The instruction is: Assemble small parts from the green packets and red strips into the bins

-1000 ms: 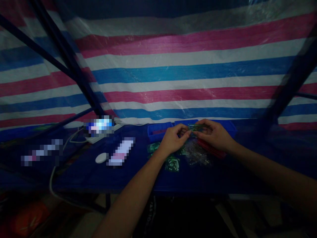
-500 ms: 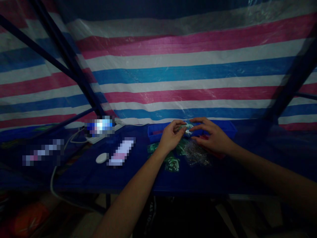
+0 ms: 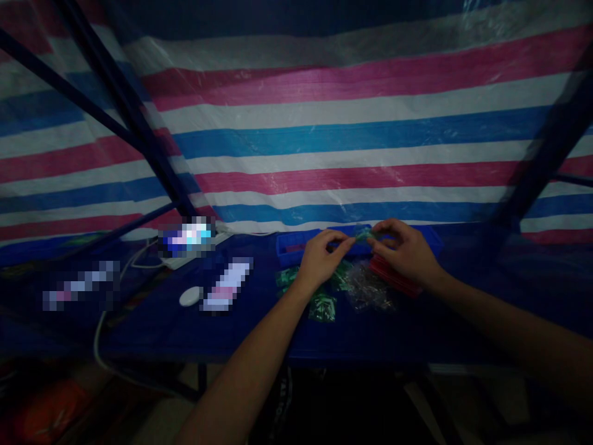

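Between my two hands is a small clear plastic bag [image 3: 364,233] with a greenish tint; what is inside it is too blurred to make out. My left hand [image 3: 323,254] pinches its left edge with thumb and forefinger. On the other side, my right hand [image 3: 402,248] grips the bag with its fingertips. Under the hands lie several green packets [image 3: 322,307] and a heap of clear bags [image 3: 369,289] holding small thin pieces. A stack of red cards or packets [image 3: 393,276] rests below my right hand. Behind the hands stand blue plastic trays [image 3: 290,246].
On the blue table [image 3: 259,337], a blurred-out phone-like screen [image 3: 229,284] lies left of my hands beside a white round case [image 3: 190,296]. Further back are a lit device [image 3: 188,237] and a white power strip [image 3: 185,256] with cables. A striped tarp [image 3: 343,136] hangs behind.
The small bag has shifted slightly right. My right hand has gone from spread fingers to gripping the bag, uncovering more of the red stack. My left hand keeps its pinch.
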Available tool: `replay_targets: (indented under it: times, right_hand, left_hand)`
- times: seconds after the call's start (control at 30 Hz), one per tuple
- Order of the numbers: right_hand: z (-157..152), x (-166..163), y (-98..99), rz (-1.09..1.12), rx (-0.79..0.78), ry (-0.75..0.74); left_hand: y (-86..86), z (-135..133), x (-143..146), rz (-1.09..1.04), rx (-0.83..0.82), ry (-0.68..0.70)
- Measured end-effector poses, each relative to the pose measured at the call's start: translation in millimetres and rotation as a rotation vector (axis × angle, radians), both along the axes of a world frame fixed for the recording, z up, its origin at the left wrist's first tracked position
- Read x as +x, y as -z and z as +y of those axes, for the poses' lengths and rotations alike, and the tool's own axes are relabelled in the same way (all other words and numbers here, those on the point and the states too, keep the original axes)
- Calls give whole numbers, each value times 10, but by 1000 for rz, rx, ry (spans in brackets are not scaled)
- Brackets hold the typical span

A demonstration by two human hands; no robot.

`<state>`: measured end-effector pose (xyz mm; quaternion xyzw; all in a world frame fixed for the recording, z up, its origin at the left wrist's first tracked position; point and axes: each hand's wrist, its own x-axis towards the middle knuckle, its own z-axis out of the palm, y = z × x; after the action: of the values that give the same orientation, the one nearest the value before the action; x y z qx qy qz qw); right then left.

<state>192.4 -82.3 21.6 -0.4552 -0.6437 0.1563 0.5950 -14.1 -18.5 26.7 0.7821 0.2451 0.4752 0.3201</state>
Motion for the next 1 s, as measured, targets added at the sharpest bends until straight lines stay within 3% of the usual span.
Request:
replay_targets:
  times: [0.17,0.37,0.47,0.57,0.7,0.8,0.9,1.0]
  right_hand:
    - [-68,-19,-71,-350,179,35]
    - [-41,-21,-59,-435,253,-85]
    - [-79,-58,-74,-368,232,-35]
    - [-109,-84,-90,-162,172,41]
    - [-52,-47,-53,53,-38,-79]
    - [16,1,-9,129,-156,-134]
    - [37,31,-1,121,-130,-33]
    - [6,42,-28,18,-55,35]
  left_hand:
    - [9,10,26,-87,-238,174]
    - [117,190,-14,-30,-121,42]
    - [144,235,-22,-59,-148,74]
    - [118,202,-17,-73,-131,119]
    - [84,121,1,-21,-122,200]
    - [108,93,17,6,-205,193]
    - [124,77,30,-12,-295,162]
    - [92,45,44,-44,-357,262]
